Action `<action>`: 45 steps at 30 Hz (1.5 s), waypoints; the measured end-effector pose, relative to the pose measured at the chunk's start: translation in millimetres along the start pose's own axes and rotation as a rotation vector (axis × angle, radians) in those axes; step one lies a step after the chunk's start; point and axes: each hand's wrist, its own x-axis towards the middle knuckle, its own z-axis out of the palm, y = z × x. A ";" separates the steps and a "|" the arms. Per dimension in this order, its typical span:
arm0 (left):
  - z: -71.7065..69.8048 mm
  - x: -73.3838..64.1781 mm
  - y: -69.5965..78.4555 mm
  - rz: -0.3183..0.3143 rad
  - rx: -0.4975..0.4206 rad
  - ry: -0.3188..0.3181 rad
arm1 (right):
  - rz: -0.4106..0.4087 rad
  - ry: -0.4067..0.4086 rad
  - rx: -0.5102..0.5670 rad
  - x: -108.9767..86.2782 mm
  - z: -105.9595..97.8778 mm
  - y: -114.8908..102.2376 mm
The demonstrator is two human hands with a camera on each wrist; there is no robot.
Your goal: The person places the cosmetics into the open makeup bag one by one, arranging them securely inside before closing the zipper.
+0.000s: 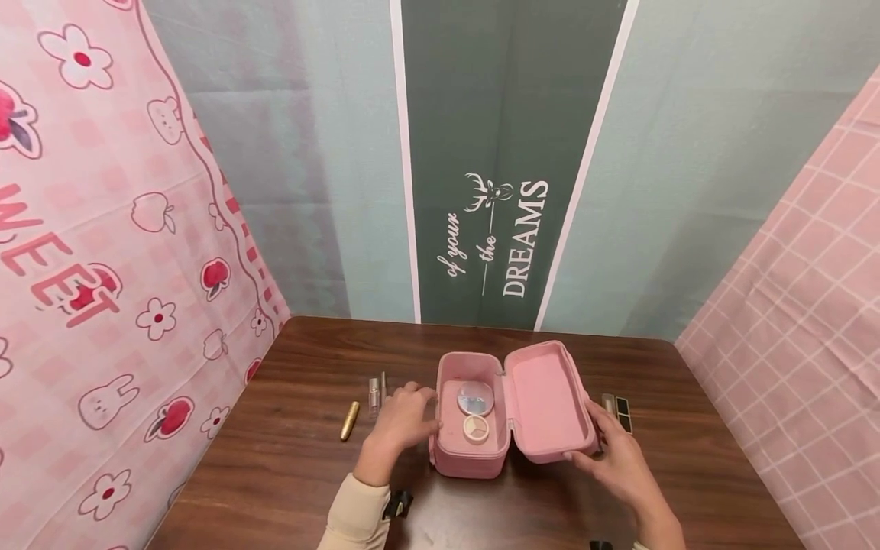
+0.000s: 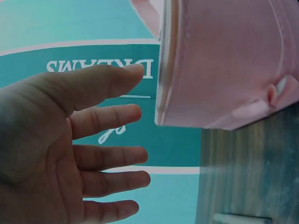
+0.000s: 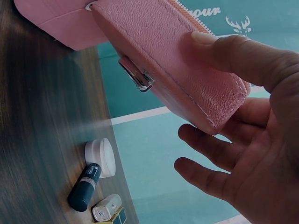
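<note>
A pink cosmetic case (image 1: 470, 467) stands on the table with its lid (image 1: 550, 401) swung out to the right. Inside lie a round three-part makeup pan (image 1: 476, 428) and, behind it, a round shiny clear disc (image 1: 475, 398). My right hand (image 1: 619, 458) grips the lid's outer edge, thumb on its near side and fingers behind; a metal zip runs along that edge in the right wrist view. My left hand (image 1: 406, 418) is beside the case's left wall with fingers extended, and the left wrist view shows nothing in its palm.
Left of the case lie a gold tube (image 1: 350, 421), a clear tube (image 1: 374, 397) and a slim stick (image 1: 383, 382). To the right are a black-and-gold palette (image 1: 622, 415), a white round jar (image 3: 100, 157), a dark tube (image 3: 85, 187) and a white square-ended tube (image 3: 107, 207).
</note>
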 end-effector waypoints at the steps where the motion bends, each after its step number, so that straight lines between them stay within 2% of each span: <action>1: 0.5 -1.8 -2.1 -0.006 -0.010 -0.001 | -0.003 0.001 0.000 -0.6 0.2 0.2; 7: 4.8 -10.9 -12.7 -0.033 -0.060 0.001 | 0.000 0.001 0.020 -2.6 2.4 1.5; 13: 6.3 -17.8 -22.8 -0.066 -0.037 0.003 | 0.003 0.014 0.019 -4.6 5.7 1.6; 20: 5.2 -26.9 -35.7 -0.117 -0.039 0.004 | 0.051 -0.006 0.026 -6.1 8.6 0.5; 27: 7.7 -30.9 -46.2 -0.152 -0.072 0.017 | 0.036 -0.004 0.015 -7.4 8.4 2.3; 34: 10.4 -32.5 -54.2 -0.193 -0.073 0.014 | 0.063 -0.010 0.022 -7.0 7.6 3.5; 38: 15.7 -33.4 -61.1 -0.207 -0.093 0.044 | 0.052 0.002 0.033 -6.5 6.8 4.3; 45: 31.3 -36.1 -75.8 -0.222 -0.219 0.127 | 0.063 -0.007 0.039 -5.4 5.0 4.8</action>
